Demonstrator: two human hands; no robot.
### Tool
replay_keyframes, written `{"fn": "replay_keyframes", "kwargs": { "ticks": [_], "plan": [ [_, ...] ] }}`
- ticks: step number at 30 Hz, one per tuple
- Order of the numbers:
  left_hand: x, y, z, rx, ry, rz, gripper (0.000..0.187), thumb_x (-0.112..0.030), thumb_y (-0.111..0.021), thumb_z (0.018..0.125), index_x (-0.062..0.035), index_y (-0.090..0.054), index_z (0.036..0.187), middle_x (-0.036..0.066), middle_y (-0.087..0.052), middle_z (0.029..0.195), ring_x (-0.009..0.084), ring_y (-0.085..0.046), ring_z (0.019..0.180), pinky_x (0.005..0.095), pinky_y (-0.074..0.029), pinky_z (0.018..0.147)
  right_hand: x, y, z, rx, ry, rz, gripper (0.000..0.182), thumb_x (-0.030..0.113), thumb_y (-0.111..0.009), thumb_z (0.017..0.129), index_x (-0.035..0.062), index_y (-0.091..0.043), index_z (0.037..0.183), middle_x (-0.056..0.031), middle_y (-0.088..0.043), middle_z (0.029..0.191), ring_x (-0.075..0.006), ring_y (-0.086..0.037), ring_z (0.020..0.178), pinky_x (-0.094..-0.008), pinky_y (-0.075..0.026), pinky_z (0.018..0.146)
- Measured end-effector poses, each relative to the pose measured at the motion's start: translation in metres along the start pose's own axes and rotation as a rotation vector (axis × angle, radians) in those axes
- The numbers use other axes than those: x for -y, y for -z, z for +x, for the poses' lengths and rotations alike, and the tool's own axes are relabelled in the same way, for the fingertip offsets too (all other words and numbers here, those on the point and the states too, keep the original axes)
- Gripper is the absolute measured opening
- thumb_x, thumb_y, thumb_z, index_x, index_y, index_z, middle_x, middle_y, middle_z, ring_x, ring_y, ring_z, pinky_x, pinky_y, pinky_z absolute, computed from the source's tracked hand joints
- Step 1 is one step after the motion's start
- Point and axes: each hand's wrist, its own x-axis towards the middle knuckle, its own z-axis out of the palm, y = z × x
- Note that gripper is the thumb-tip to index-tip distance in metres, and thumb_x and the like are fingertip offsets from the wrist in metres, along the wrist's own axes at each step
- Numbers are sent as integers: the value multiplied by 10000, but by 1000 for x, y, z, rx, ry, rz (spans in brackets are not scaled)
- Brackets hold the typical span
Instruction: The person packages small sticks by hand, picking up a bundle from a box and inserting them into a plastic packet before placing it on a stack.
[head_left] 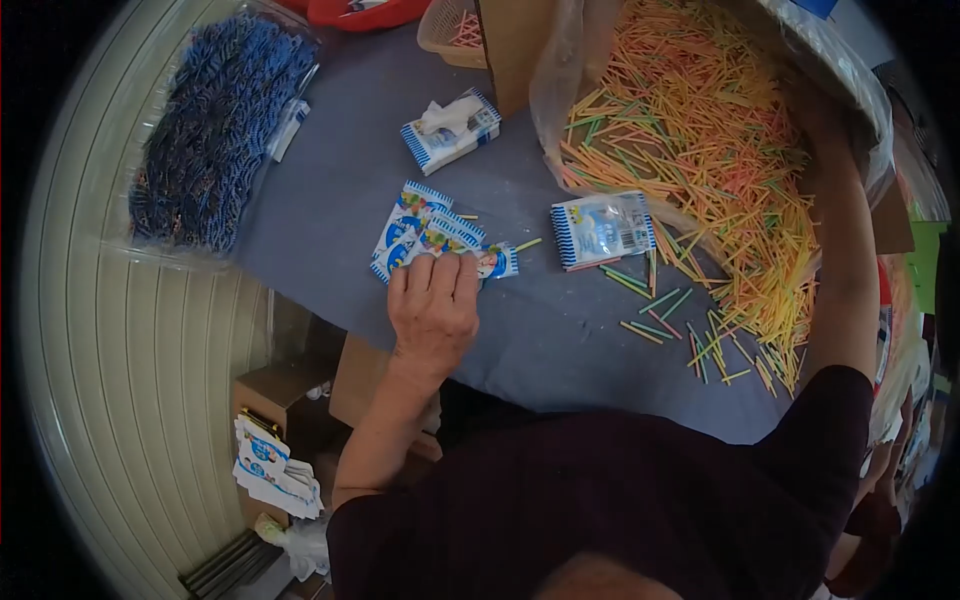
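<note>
My left hand [436, 305] rests on several small blue-and-white packets [408, 225] with colourful pictures, its fingers curled closely over their near edge. A thin yellow stick [528, 243] pokes out to the right of these packets. My right arm reaches to the far right, over a large heap of thin pastel sticks [690, 110] in clear plastic. At the heap's right edge my right hand [800, 95] is in shadow and its fingers are hidden. Between the hands lies a blue-and-white pack [603, 232] with striped ends.
A tissue pack [452, 130] with a tissue sticking out lies at the back. A clear tray [125, 225] of blue-striped pieces stands at left. Loose sticks [655, 325] lie before the heap. A cardboard flap [515, 55] rises behind; cardboard boxes [275, 385] sit below the table.
</note>
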Motion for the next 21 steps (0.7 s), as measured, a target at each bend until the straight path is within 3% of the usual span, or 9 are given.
{"fn": "replay_keyframes", "kwargs": {
  "ticks": [4, 6, 7, 9, 10, 14, 16, 20, 21],
  "plan": [
    [3, -23, -9, -19, -29, -23, 244, -74, -631, 736, -34, -653, 976, 60, -555, 849, 201, -539, 764, 326, -408, 644, -9, 9, -3, 296, -25, -774, 476, 257, -422, 1016, 88, -358, 1457, -134, -380, 1462, -297, -415, 1298, -424, -343, 1079],
    [2, -23, -14, -38, 41, 18, 213, -78, -630, 736, -28, -640, 942, 60, -544, 857, 204, -536, 776, 331, -421, 660, 43, 70, 16, 444, -123, -709, 468, 249, -443, 998, 85, -397, 1435, -142, -399, 1454, -316, -414, 1301, -436, -345, 1077],
    [-1, -19, -14, -32, 42, 16, 213, -78, -630, 736, -28, -640, 942, 60, -544, 857, 204, -536, 776, 331, -421, 660, 120, 128, 41, 588, -214, -639, 461, 242, -463, 981, 82, -437, 1412, -150, -417, 1446, -335, -414, 1304, -449, -348, 1074],
    [-9, -7, -4, 185, 79, 41, 185, -74, -631, 733, -19, -622, 910, 64, -527, 863, 210, -535, 799, 336, -428, 675, 98, 100, 30, 631, -198, -710, 451, 241, -470, 969, 96, -465, 1396, -159, -433, 1434, -341, -421, 1302, -449, -349, 1076],
    [-9, -5, -2, 184, 84, 36, 185, -74, -631, 733, -19, -622, 910, 64, -527, 863, 210, -535, 799, 336, -428, 675, 86, 88, 24, 672, -191, -780, 442, 240, -478, 958, 110, -494, 1380, -168, -449, 1423, -347, -427, 1299, -449, -351, 1078],
    [-6, -6, 3, 266, 54, 10, 186, -75, -631, 729, -16, -614, 905, 71, -514, 857, 224, -538, 823, 337, -429, 690, 76, 79, 19, 468, -225, -812, 438, 211, -505, 941, 140, -505, 1374, -174, -460, 1415, -343, -451, 1282, -450, -362, 1071],
    [-8, -6, 1, 281, 42, 21, 195, -74, -630, 727, -15, -616, 912, 73, -514, 855, 229, -540, 829, 339, -429, 691, 66, 82, 15, 330, -97, -456, 429, 176, -541, 919, 159, -532, 1348, -171, -495, 1376, -335, -481, 1251, -459, -369, 1060],
    [-11, -11, -2, 238, 70, 13, 195, -67, -631, 719, -12, -618, 905, 71, -512, 848, 224, -540, 824, 334, -450, 681, 54, 80, 16, 254, 70, -460, 407, 157, -587, 897, 159, -569, 1304, -163, -526, 1331, -333, -523, 1190, -476, -408, 1011],
    [-11, -11, -3, 218, 85, 5, 196, -66, -632, 716, -12, -619, 903, 71, -512, 845, 221, -540, 821, 330, -461, 675, 81, 104, 29, 320, 72, -457, 403, 158, -598, 893, 167, -573, 1296, -160, -560, 1275, -326, -541, 1160, -490, -426, 975]
  ]
}}
